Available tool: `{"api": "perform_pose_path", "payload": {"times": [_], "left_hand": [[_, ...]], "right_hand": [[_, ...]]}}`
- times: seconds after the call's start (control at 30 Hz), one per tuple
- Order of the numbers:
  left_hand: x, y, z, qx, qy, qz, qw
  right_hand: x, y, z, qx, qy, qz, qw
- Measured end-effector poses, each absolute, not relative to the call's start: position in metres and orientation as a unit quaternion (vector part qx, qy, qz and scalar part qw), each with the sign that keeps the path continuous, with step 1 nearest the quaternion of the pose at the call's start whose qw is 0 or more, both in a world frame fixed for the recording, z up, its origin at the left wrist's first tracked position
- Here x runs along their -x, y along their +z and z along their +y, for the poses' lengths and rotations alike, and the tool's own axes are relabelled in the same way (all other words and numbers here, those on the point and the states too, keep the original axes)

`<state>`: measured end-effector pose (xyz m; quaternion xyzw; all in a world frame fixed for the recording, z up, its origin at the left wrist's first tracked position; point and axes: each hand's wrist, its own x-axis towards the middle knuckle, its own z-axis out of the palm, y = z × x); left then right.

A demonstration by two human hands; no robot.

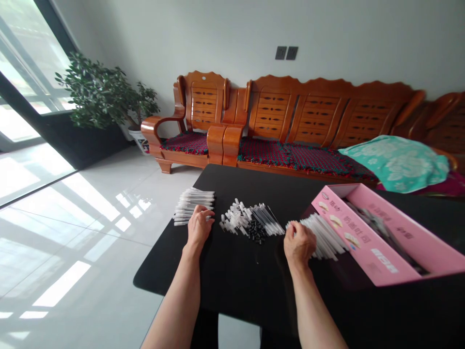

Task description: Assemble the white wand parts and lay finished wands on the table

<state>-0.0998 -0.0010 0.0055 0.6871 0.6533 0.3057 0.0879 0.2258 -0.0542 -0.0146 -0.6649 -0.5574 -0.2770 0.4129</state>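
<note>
My left hand [200, 224] rests at the near end of a row of assembled-looking white pens [194, 198] with dark tips, its fingers closed on one of them. My right hand [300, 241] is closed at the left ends of a pile of translucent white pen barrels [325, 237]; a whitish end shows by its fingertips. Between the hands lie a heap of white pen caps [236, 216], a small heap of black plugs [257, 231] and a sheaf of ink refills [268, 218] with metal tips. What lies under both palms is hidden.
A long pink box [363, 237], open on top with dark contents, stands right of the barrels on the black table [247, 286]. Behind the table are a wooden sofa [316, 109] with a turquoise cloth [399, 162], and a potted plant [109, 92] at left.
</note>
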Motion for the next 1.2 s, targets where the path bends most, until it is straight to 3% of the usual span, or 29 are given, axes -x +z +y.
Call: {"api": "perform_pose_path", "payload": {"times": [0.3, 0.6, 0.83, 1.2], "left_hand": [[0.094, 0.014, -0.004, -0.687, 0.347, 0.636, 0.055], [0.059, 0.026, -0.017, -0.694, 0.518, 0.499, -0.01], [0.003, 0.034, -0.032, -0.771, 0.513, 0.359, 0.115], [-0.02, 0.023, -0.045, -0.799, 0.443, 0.309, 0.264]], "right_hand": [[-0.224, -0.014, -0.054, 0.661, -0.278, -0.557, 0.419], [-0.198, -0.001, -0.058, 0.605, -0.231, -0.605, 0.464], [-0.16, 0.012, -0.067, 0.522, -0.114, -0.7, 0.474], [-0.16, 0.006, -0.065, 0.532, -0.077, -0.709, 0.458]]}}
